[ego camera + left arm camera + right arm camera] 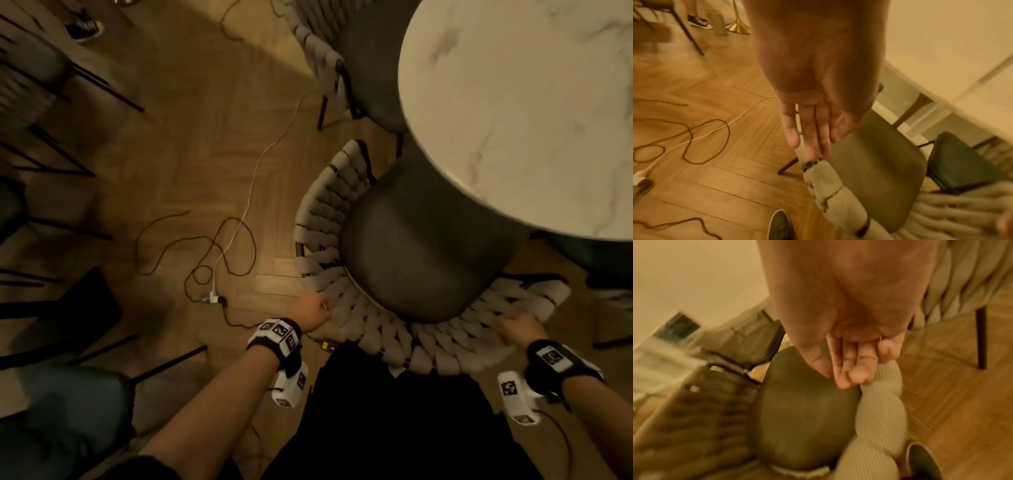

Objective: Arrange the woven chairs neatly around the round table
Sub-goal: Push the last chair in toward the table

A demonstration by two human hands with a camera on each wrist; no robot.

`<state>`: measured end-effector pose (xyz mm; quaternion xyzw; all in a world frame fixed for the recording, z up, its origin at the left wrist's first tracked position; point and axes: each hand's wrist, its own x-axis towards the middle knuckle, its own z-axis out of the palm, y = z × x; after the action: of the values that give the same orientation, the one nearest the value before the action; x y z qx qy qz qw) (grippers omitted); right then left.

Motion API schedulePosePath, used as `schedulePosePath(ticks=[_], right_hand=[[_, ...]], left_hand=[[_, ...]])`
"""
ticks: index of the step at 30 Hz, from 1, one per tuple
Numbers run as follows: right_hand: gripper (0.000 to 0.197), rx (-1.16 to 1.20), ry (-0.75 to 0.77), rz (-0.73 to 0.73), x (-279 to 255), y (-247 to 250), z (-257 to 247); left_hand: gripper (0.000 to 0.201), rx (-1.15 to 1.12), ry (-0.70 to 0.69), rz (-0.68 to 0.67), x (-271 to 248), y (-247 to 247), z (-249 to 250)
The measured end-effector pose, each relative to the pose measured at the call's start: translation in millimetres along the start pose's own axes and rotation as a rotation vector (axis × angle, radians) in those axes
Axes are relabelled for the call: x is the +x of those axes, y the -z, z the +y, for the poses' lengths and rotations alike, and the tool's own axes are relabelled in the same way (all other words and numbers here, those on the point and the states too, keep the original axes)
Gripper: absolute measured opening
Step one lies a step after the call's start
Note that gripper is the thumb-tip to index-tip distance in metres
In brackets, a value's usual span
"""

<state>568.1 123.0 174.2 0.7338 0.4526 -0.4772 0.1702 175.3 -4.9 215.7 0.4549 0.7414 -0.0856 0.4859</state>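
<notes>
1. Woven chair (346, 219) stands on the wood floor (191, 144), its dark seat cushion (421, 253) tucked partly under the edge of the round marble tabletop (527, 113). The curved back faces the person.
2. A second woven chair (325, 51) sits further round the same tabletop, its seat also partly under the rim.
3. Left hand (313, 313) is at the left end of the chair's back rim, right hand (520, 329) at the right end. The head view is too blurred to read the grip.
4. Left wrist view: left fingers (812, 129) lie straight and released, tips just touching the end of the padded weave where the dark frame shows.
5. Right wrist view: right fingers (855, 363) are loosely bent, tips resting on the ribbed weave. They are not clearly wrapped round it, so I read them as released.
6. Handling, as a judgement: thin metal legs and frame look stiff and moderately light. The thick woven bands look soft and would give under pressure, so a hold on weave alone would feel spongy.
7. Best hold is probably the back rim at both ends, gripping through to the frame; two hands should keep the chair from swinging.
8. Loose cables (219, 253) and a plug lie on the floor just left of the chair and could catch a leg.
9. Containers: none in view.
</notes>
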Motion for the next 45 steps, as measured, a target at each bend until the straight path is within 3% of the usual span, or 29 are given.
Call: schedulePosePath(ticks=[2,4,9,11,15,19,22,25,32,39,42,45], right_hand=[[0.035,-0.018,-0.006,-0.073,-17.2,-27.9,5.5],[0.029,-0.005,0.01,-0.154,-34.1,-49.7,14.3],[0.019,0.335,0.023,-0.088,-75.6,-88.8,58.6],[0.019,0.423,-0.006,-0.037,-94.6,-102.9,79.4],[0.016,0.527,-0.113,-0.022,-119.3,-145.9,122.9],[0.016,0.554,-0.144,-0.109,-147.0,-192.0,152.8],[0.016,0.509,-0.142,-0.165,-167.0,-215.2,157.2],[0.013,0.511,-0.137,-0.16,-179.3,-227.2,151.8],[0.011,0.531,-0.161,-0.123,-173.2,-234.8,105.7],[0.018,0.574,-0.233,-0.123,-151.0,-227.6,25.1],[0.014,0.645,-0.271,-0.103,-140.5,-227.8,-4.3],[0.023,0.733,-0.314,-0.086,-131.4,-236.7,-26.6]], left_hand=[[0.023,-0.078,-0.031,0.058,3.4,17.4,-8.9],[0.023,-0.082,-0.043,0.015,4.3,20.2,-24.8],[0.021,0.101,-0.013,-0.311,-4.5,-1.7,-63.2],[0.021,0.082,0.01,-0.375,-12.7,-12.3,-70.1],[0.017,-0.005,0.09,-0.368,-27.3,-28.7,-81.9],[0.015,-0.06,0.075,-0.412,-43.7,-41.0,-80.3],[0.015,-0.284,0.147,-0.373,-51.1,-41.5,-82.1],[0.015,-0.441,0.226,-0.303,-51.4,-29.4,-88.4],[0.015,-0.465,0.215,-0.192,-10.8,20.7,-105.5],[0.021,-0.453,0.157,-0.157,57.6,88.9,-100.4],[0.022,-0.397,0.172,-0.158,79.2,103.9,-98.6],[0.028,-0.376,0.191,-0.19,89.6,110.0,-94.6]])
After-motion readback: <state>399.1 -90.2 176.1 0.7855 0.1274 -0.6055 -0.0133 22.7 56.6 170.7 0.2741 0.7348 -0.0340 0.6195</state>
